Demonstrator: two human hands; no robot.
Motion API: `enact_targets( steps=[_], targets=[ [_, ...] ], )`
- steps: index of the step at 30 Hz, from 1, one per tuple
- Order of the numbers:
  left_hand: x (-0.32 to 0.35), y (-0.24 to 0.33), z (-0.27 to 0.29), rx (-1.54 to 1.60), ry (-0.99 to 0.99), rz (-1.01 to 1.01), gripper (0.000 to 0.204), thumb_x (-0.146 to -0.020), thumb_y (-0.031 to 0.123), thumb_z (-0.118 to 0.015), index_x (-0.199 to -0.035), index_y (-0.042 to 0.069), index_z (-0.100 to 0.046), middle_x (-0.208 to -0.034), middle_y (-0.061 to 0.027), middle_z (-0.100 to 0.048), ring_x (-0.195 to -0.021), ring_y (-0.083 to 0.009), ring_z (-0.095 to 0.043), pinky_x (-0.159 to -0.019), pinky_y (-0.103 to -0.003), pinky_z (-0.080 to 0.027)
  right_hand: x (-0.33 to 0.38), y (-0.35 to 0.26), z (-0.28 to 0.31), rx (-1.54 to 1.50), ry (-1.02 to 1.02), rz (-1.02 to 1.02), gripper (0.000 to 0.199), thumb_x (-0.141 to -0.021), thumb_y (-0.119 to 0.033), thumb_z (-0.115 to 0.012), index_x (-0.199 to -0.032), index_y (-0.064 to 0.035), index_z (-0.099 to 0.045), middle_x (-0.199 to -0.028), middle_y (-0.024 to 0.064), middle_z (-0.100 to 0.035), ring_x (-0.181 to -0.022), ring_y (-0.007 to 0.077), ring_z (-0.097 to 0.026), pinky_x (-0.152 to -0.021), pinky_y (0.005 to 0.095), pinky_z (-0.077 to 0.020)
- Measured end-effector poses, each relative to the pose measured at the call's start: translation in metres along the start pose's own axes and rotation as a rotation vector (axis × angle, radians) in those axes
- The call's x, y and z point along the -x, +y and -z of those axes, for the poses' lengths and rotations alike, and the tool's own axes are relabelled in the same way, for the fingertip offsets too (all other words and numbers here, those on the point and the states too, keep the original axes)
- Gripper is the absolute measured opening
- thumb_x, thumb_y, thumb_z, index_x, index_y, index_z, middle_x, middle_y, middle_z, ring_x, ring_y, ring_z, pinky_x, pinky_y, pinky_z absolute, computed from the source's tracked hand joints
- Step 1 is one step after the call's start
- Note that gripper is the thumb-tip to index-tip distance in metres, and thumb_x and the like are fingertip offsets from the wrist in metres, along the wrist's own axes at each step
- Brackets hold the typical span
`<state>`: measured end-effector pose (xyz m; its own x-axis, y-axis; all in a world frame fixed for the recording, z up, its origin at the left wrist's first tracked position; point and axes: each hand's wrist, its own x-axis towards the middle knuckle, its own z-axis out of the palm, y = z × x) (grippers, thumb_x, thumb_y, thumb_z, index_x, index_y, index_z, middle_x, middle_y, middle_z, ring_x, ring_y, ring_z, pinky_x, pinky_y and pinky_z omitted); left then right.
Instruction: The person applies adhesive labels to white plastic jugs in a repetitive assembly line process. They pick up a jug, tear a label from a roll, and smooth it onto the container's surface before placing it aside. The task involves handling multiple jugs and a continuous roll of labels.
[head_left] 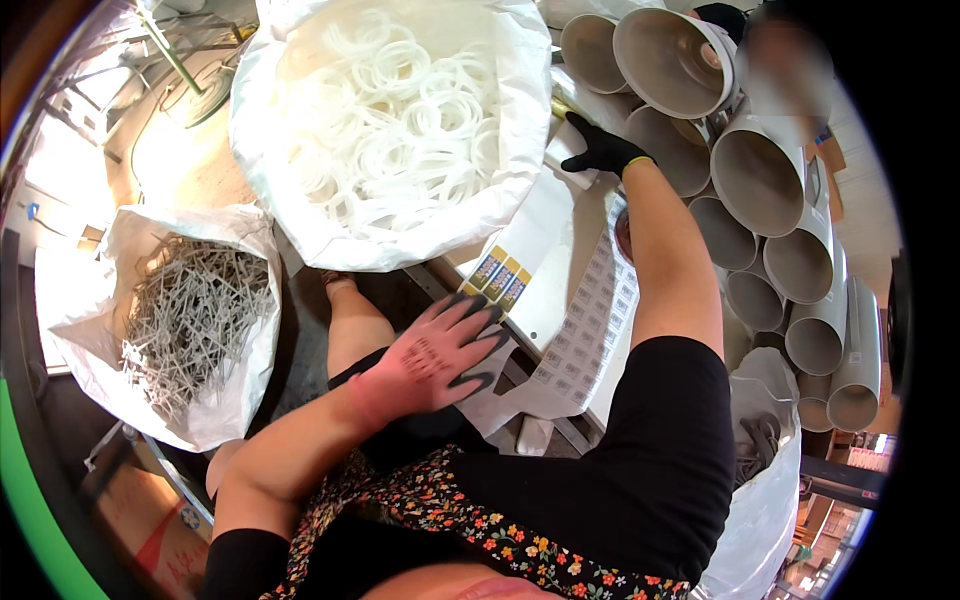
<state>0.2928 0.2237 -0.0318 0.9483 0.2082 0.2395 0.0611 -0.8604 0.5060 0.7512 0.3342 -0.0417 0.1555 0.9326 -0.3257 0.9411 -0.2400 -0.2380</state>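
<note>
Two gloved hands work at one white bench. The left hand, in a pink knit-looking glove with dark-coated fingertips, has its fingers spread just off the bench's left edge and grips nothing visible. The right hand, in one black glove with a yellow cuff edge, reaches toward the far end, thumb apart from the fingers, over one white block; I cannot tell whether it presses on it.

Three blue-and-yellow labels sit in a row on white paper at the left edge, near the left fingertips. One long, flexible strip of small printed labels curves along the bench and over its near edge.

Three crinkled white bags stand around: one with translucent smooth rings, too many to count, one with thin grey strips, one with dark pieces. Beyond the right edge, at least nine smooth grey pipes lie stacked, round ends open.
</note>
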Motion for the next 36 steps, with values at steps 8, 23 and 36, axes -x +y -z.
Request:
enact_targets(
  steps=[8,23,36],
  targets=[
    [-0.021,-0.017,-0.049,-0.214,-0.083,0.083,0.052,-0.083,0.038,-0.061,-0.125,0.008,-0.054,-0.133,-0.0129,-0.048,-0.127,-0.0311,-0.041,-0.109,-0.048,-0.031,0.01,-0.013,0.008,-0.185,-0.065,-0.033,0.11,-0.068,-0.037,-0.081,-0.153,-0.0129,-0.016,-0.15,0.0206,-0.031,-0.136,0.0321,-0.035,-0.11,0.0362,-0.0321],
    [-0.023,-0.01,-0.049,-0.295,-0.059,0.074,0.055,-0.08,0.032,-0.066,-0.128,0.01,-0.051,-0.133,-0.0105,-0.048,-0.127,-0.0304,-0.042,-0.106,-0.047,-0.034,0.089,-0.099,-0.058,0.65,0.816,-0.043,0.087,-0.071,-0.029,-0.077,-0.146,-0.0259,-0.035,-0.119,0.0114,-0.047,-0.108,0.0309,-0.047,-0.084,0.0489,-0.04],
    [-0.025,-0.006,-0.045,-0.327,-0.07,0.083,0.054,-0.08,0.032,-0.065,-0.128,0.011,-0.052,-0.133,-0.0102,-0.048,-0.127,-0.03,-0.042,-0.106,-0.046,-0.034,0.141,-0.127,-0.121,0.151,0.858,0.23,0.031,-0.077,-0.01,-0.064,-0.108,-0.0101,-0.063,-0.105,0.0103,-0.063,-0.098,0.0298,-0.059,-0.081,0.0412,-0.0489]
  ],
)
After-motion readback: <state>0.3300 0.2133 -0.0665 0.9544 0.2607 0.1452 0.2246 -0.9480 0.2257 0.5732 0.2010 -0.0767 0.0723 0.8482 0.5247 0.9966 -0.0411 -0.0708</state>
